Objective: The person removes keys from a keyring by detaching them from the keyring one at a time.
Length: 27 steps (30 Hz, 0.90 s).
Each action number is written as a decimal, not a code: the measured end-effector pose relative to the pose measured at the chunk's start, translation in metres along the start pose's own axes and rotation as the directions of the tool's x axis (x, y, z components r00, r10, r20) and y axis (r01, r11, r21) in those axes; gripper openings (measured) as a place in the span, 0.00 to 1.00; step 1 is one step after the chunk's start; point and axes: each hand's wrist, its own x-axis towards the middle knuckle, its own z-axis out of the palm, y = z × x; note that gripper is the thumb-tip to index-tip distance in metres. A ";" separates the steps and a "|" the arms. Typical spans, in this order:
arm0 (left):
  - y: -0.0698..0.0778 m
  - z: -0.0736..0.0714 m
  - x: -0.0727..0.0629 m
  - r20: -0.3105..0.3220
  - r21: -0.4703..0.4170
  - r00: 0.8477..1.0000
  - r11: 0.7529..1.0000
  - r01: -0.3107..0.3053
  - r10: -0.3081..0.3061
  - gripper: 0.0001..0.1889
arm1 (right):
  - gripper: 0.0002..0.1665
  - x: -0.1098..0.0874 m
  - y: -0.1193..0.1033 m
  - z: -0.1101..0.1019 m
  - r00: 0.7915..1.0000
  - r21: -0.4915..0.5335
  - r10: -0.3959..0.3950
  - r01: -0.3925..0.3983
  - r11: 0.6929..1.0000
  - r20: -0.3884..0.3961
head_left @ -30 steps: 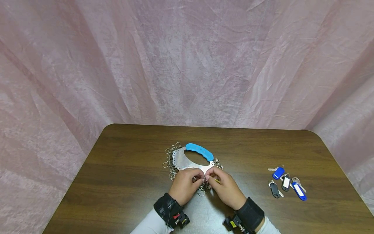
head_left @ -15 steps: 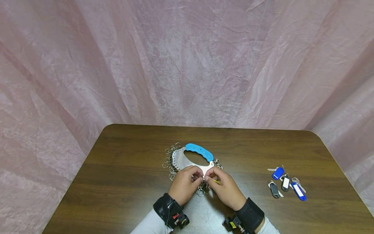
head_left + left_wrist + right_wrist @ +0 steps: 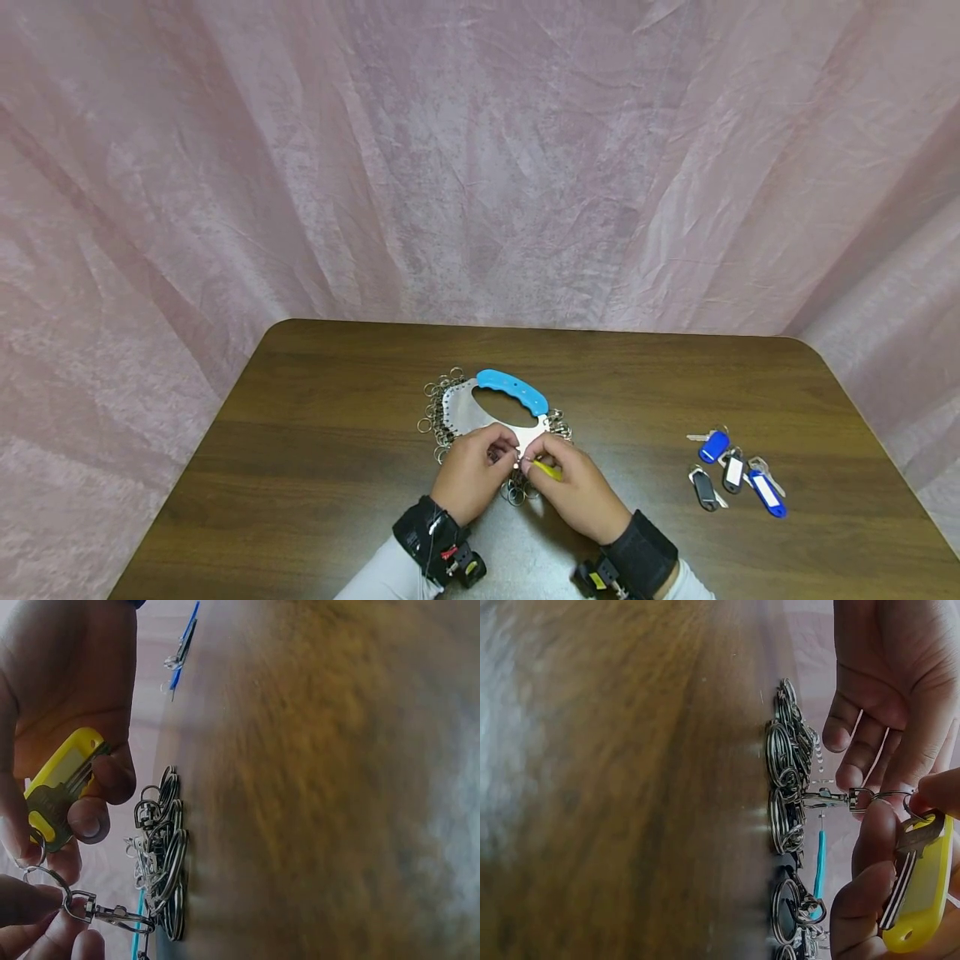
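Observation:
A metal plate (image 3: 462,408) with a blue handle (image 3: 513,388) lies on the table, swivel clasps and split rings (image 3: 432,410) hanging along its edge. Over its near edge, my left hand (image 3: 471,468) pinches a split ring (image 3: 46,879) joined to a swivel clasp (image 3: 120,918) on the plate. Close beside it, my right hand (image 3: 576,492) holds a yellow key tag (image 3: 922,900) with a silver key (image 3: 904,879) against it. The tag's small ring (image 3: 917,806) meets the split ring between the fingertips; whether it is threaded on, I cannot tell. Fingers hide part of the plate's edge.
To the right on the wooden table (image 3: 337,400) lie several tagged keys, with blue tags (image 3: 714,447) and dark tags (image 3: 704,489). A pink curtain (image 3: 480,167) hangs behind the table's far edge. Black wrist cameras (image 3: 468,565) sit on both wrists.
Both hands have shifted slightly left over the plate's near edge. More of the yellow key tag shows between the right hand's fingers. The plate and the loose keys stay in place.

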 end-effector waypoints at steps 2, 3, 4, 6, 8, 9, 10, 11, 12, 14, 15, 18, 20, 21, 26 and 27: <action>0.000 0.000 0.000 0.002 -0.003 1.000 1.000 0.019 -0.019 0.03 | 0.05 0.000 0.000 0.000 1.000 -0.008 -0.005 0.005 1.000 0.003; 0.000 0.000 0.000 0.003 -0.007 1.000 1.000 0.025 -0.025 0.03 | 0.06 -0.001 0.000 0.000 1.000 -0.009 -0.009 0.009 1.000 0.003; 0.000 0.000 0.000 0.004 -0.012 1.000 0.999 0.030 -0.030 0.03 | 0.07 -0.001 0.000 0.000 1.000 -0.010 -0.015 0.015 1.000 0.002; -0.001 0.000 0.000 0.005 -0.016 0.999 0.999 0.033 -0.033 0.03 | 0.07 -0.001 0.001 0.000 1.000 -0.015 -0.028 0.028 1.000 -0.001; 0.000 0.000 0.000 0.006 -0.019 1.000 0.999 0.026 -0.026 0.04 | 0.07 -0.001 0.001 0.000 0.999 -0.021 -0.040 0.040 0.999 -0.009; -0.001 0.000 0.000 0.006 -0.017 1.000 1.000 0.018 -0.018 0.05 | 0.07 -0.001 0.002 0.000 0.999 -0.024 -0.044 0.044 0.999 -0.014; -0.001 0.000 0.000 0.006 -0.016 1.000 1.000 0.011 -0.010 0.05 | 0.07 -0.001 0.002 0.000 0.999 -0.028 -0.046 0.046 0.999 -0.019; 0.000 -0.001 -0.001 0.006 -0.013 1.000 1.000 0.004 -0.004 0.05 | 0.07 -0.001 0.002 0.000 0.999 -0.032 -0.049 0.048 0.998 -0.023; 0.000 -0.001 -0.001 0.006 -0.012 1.000 1.000 -0.002 0.002 0.05 | 0.07 -0.001 0.003 0.001 0.998 -0.035 -0.050 0.049 0.998 -0.027; -0.001 -0.001 -0.001 0.007 -0.007 1.000 1.000 -0.011 0.011 0.06 | 0.06 -0.001 0.003 0.001 0.998 -0.039 -0.049 0.048 0.998 -0.032; -0.001 -0.001 -0.001 0.007 -0.003 1.000 1.000 -0.017 0.017 0.06 | 0.06 -0.001 0.003 0.001 0.998 -0.038 -0.047 0.045 0.998 -0.032; -0.002 -0.001 -0.001 0.013 0.009 1.000 1.000 -0.029 0.029 0.05 | 0.05 -0.001 0.003 0.000 0.999 -0.032 -0.041 0.040 0.999 -0.030; -0.002 -0.002 -0.001 0.019 0.016 0.999 0.999 -0.038 0.037 0.05 | 0.04 -0.001 0.002 0.000 0.999 -0.027 -0.037 0.036 0.999 -0.027; -0.002 -0.002 -0.001 0.023 0.019 0.999 0.999 -0.042 0.042 0.06 | 0.05 0.000 0.002 -0.001 0.999 -0.024 -0.034 0.033 0.999 -0.025; -0.002 -0.003 -0.001 0.030 0.018 0.998 0.998 -0.059 0.059 0.06 | 0.04 0.000 0.002 -0.001 0.999 -0.017 -0.037 0.037 0.999 -0.026; -0.002 -0.003 -0.001 0.030 0.019 0.998 0.998 -0.065 0.064 0.06 | 0.04 0.000 0.003 -0.001 0.999 -0.016 -0.041 0.041 0.999 -0.028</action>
